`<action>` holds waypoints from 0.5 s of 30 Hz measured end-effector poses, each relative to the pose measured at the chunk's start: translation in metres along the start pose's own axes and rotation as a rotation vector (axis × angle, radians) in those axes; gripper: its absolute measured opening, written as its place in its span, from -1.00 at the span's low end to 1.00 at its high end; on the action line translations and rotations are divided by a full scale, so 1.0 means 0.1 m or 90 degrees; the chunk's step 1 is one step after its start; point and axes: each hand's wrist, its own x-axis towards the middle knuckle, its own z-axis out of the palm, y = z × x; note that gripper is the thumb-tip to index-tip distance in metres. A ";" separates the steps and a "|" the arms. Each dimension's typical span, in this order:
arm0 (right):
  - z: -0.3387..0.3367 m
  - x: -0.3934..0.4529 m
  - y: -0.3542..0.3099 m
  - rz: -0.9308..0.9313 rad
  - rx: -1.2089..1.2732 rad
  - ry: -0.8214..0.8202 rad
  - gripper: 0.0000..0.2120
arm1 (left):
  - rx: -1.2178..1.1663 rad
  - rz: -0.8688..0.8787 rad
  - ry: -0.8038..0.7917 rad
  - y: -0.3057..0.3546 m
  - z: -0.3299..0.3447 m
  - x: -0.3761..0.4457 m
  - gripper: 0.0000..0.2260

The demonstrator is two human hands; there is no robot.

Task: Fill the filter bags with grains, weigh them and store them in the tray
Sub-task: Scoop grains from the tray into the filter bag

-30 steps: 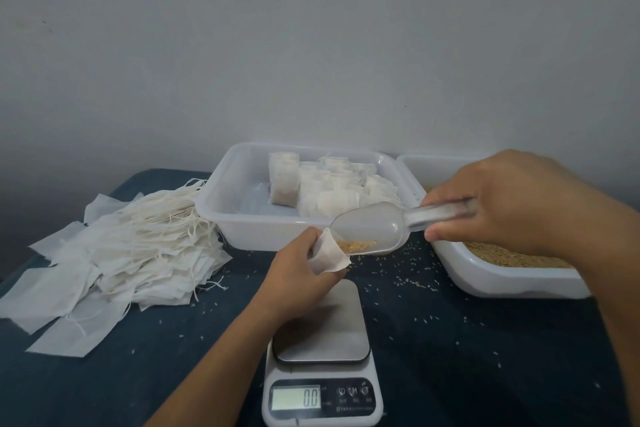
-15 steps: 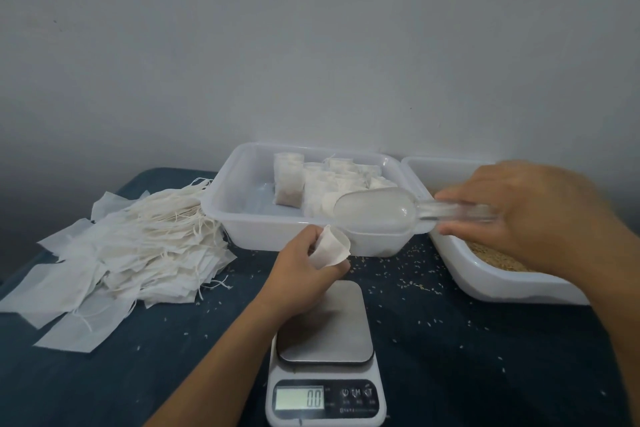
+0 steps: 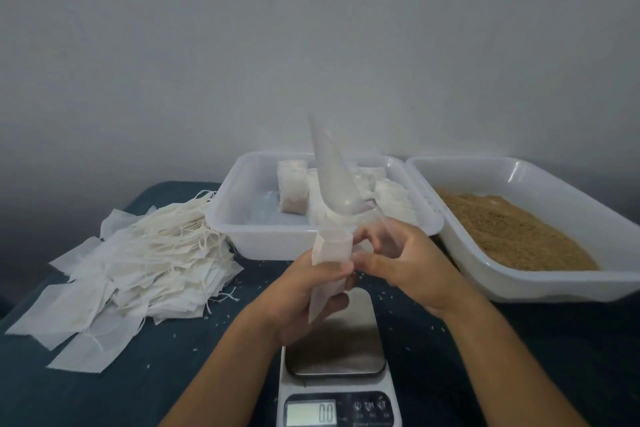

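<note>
Progress: several filled white filter bags (image 3: 294, 187) are already stood in the white rectangular plastic tray (image 3: 242, 222); one more bag is judged filled but not yet weighed.
Remaining: a large heap of flat, empty white paper bags with strings (image 3: 138, 263) is left at the left of the table, so most of the task appears undone.
Bag in hand: a thin, translucent white paper filter bag (image 3: 329, 253) is held upright above the scale, mouth open at the top; its fill cannot be read through the paper.
Left hand (image 3: 304, 291): fingers are curled round the lower part of the bag.
Right hand (image 3: 408, 263): the handle of a clear plastic scoop (image 3: 332, 177) is gripped, bowl tipped upward and seemingly empty; fingertips meet the bag's edge.
Scale: a small white digital kitchen scale with a brushed steel platform (image 3: 339, 347) stands bare under the hands, its display showing zeros.
Grain supply: fine, tan, sandy-looking grains (image 3: 502, 232) lie in a second glossy white tub (image 3: 588, 284) at the right.
Surface: a dark blue cloth-like tabletop (image 3: 173, 374) is sprinkled with stray grains.
</note>
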 end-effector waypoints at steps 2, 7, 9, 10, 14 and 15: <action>0.04 0.01 0.00 -0.024 0.039 0.002 -0.77 | -0.034 -0.010 -0.018 0.02 -0.01 -0.01 -0.68; 0.12 -0.01 -0.01 -0.050 0.053 0.002 -0.83 | -0.037 -0.056 -0.070 -0.05 0.06 -0.01 -0.75; 0.13 -0.04 -0.03 -0.073 0.083 0.005 -0.75 | -0.047 -0.060 -0.076 -0.06 0.07 -0.01 -0.69; 0.12 -0.05 -0.03 -0.081 0.101 0.004 -0.75 | -0.054 -0.061 -0.083 -0.06 0.08 -0.01 -0.66; 0.08 -0.07 0.01 -0.109 0.077 0.108 -0.72 | -0.036 -0.045 -0.107 -0.05 0.07 0.01 -0.52; 0.08 -0.07 0.01 -0.115 0.059 0.146 -0.72 | -0.024 -0.034 -0.101 -0.05 0.06 0.02 -0.49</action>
